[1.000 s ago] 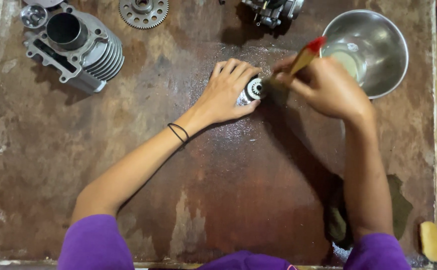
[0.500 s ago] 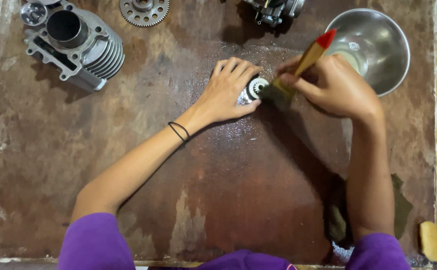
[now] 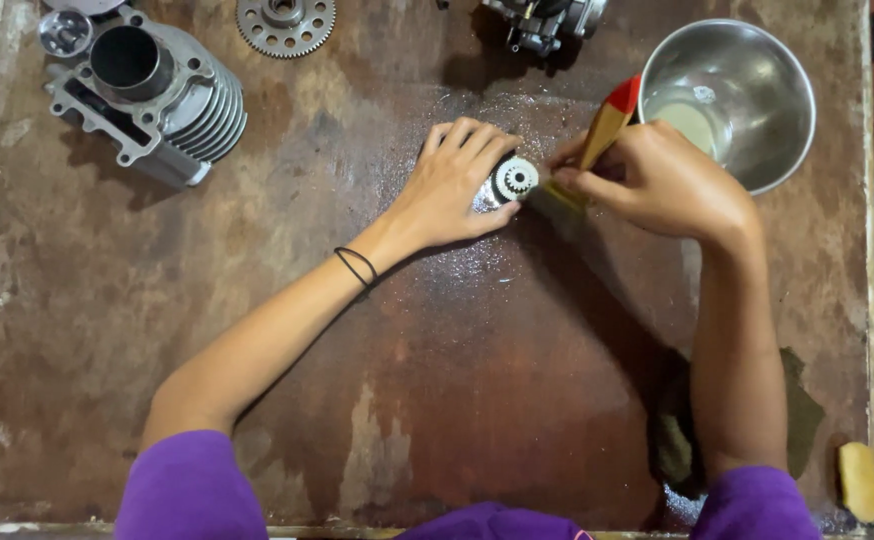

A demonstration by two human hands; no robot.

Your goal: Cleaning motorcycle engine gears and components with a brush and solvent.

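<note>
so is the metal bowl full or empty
Nearly empty: the metal bowl stands upright with only a shallow pool of pale liquid at its bottom, and the shiny inner walls are bare above it.

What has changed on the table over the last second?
The right hand has tilted the brush more upright, its red tip swinging away from the metal bowl, bristles kept at the small gear. The left hand still holds that gear down. Everything else stayed put.

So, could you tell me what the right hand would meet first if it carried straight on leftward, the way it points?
Most likely the small gear, which the left hand steadies just beyond the right hand.
</note>
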